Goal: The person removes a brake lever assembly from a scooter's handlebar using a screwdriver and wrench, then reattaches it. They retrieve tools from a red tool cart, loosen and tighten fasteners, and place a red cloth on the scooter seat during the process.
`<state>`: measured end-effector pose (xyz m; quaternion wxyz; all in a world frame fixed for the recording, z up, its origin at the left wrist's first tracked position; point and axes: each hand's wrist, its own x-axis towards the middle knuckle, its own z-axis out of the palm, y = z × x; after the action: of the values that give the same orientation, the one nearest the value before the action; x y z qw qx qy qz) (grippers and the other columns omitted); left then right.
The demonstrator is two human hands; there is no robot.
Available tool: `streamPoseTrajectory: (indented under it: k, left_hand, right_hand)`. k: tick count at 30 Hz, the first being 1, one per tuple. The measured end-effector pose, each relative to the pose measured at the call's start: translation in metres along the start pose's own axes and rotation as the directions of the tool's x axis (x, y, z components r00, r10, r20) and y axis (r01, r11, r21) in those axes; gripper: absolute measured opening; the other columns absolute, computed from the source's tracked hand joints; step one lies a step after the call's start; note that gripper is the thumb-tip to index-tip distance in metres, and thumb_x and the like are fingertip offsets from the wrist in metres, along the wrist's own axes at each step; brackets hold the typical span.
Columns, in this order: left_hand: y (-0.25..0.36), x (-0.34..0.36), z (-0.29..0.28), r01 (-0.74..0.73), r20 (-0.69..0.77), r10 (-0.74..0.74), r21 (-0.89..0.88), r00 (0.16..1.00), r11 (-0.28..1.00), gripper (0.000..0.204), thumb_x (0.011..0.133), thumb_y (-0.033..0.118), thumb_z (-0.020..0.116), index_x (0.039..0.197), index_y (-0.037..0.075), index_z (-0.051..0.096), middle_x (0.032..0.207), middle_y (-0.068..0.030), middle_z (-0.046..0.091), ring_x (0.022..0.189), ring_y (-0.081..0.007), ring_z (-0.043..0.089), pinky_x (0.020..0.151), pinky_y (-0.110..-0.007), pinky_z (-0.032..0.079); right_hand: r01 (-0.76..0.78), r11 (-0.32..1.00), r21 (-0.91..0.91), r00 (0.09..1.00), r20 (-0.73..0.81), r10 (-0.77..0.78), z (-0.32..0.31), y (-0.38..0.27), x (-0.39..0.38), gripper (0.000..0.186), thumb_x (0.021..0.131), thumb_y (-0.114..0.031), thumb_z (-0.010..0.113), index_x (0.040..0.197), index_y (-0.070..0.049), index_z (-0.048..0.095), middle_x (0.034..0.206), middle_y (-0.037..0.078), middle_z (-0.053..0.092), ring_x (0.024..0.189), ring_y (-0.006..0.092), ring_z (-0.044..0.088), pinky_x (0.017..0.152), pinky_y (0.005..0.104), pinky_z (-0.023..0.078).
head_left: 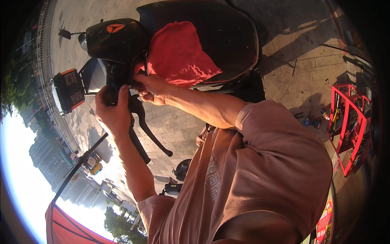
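Both hands work close together at the handlebar of a dark electric scooter (pixel 227 34). My left hand (pixel 113 112) is closed round a dark part at the handlebar, thumb up, and most of that part is hidden. Just below it project the black rubber grip (pixel 139 146) and the curved black brake lever (pixel 147 132). Close beside it my right hand (pixel 153 87) has its fingers curled at the handlebar. A thin dark rod (pixel 146 63) rises by its fingers; what the fingers hold is not clear. A red cloth (pixel 176 55) lies over the scooter next to my right hand.
To the right stands a red metal tool rack (pixel 345 126), with small bottles and tools on the paving beside it. A black and orange box (pixel 70 91) is beyond the handlebar. A mirror (pixel 65 33) sticks out at the upper left. A red canopy (pixel 71 225) edges the lower left.
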<state>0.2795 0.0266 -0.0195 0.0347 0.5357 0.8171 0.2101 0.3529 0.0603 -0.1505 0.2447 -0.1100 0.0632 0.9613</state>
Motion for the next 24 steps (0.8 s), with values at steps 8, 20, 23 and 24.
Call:
streamPoseTrajectory:
  k: [8, 20, 23, 24]
  left_hand:
    - [0.003, 0.0, -0.002, 0.063, 0.027, -0.061, -0.064, 0.998, 0.996, 0.043, 0.074, 0.021, 0.08, 0.104, -0.002, 0.061, 0.083, -0.006, 0.064, 0.073, -0.0123, 0.059, 0.071, -0.026, 0.047]
    - [0.004, 0.0, -0.005, 0.047, 0.035, -0.045, -0.066, 0.998, 0.997, 0.042, 0.075, 0.023, 0.08, 0.104, -0.002, 0.062, 0.08, -0.0031, 0.062, 0.072, -0.0105, 0.055, 0.069, -0.025, 0.045]
    - [0.003, 0.0, -0.005, 0.031, 0.033, -0.03, -0.022, 0.999, 0.999, 0.042, 0.074, 0.024, 0.08, 0.103, -0.001, 0.062, 0.08, -0.0031, 0.062, 0.072, -0.0109, 0.055, 0.069, -0.025, 0.045]
    - [0.003, 0.001, -0.005, 0.02, 0.03, -0.02, 0.001, 0.999, 1.0, 0.043, 0.074, 0.024, 0.08, 0.103, 0.0, 0.062, 0.08, -0.003, 0.062, 0.072, -0.0111, 0.055, 0.069, -0.026, 0.045]
  right_hand:
    - [0.012, 1.0, 0.021, 1.0, -0.027, -0.011, 0.001, 0.001, 0.003, 0.024, 0.092, -0.025, 0.054, 0.072, -0.012, 0.05, 0.059, -0.001, 0.045, 0.045, 0.0051, 0.033, 0.037, 0.0211, 0.019]
    - [0.032, 0.998, -0.046, 0.997, -0.064, -0.035, 0.001, -0.001, 0.003, 0.023, 0.089, -0.027, 0.057, 0.074, -0.011, 0.052, 0.06, -0.001, 0.045, 0.044, 0.0066, 0.033, 0.038, 0.022, 0.021]
    - [0.049, 0.992, -0.114, 0.994, -0.096, -0.06, 0.003, -0.003, -0.003, 0.024, 0.09, -0.028, 0.056, 0.074, -0.01, 0.052, 0.06, 0.0, 0.045, 0.044, 0.0067, 0.033, 0.038, 0.0223, 0.022]
    - [0.068, 0.988, -0.138, 0.99, -0.11, -0.083, 0.003, -0.003, -0.005, 0.025, 0.09, -0.029, 0.055, 0.074, -0.01, 0.052, 0.06, 0.0, 0.045, 0.044, 0.0067, 0.033, 0.038, 0.0226, 0.023]
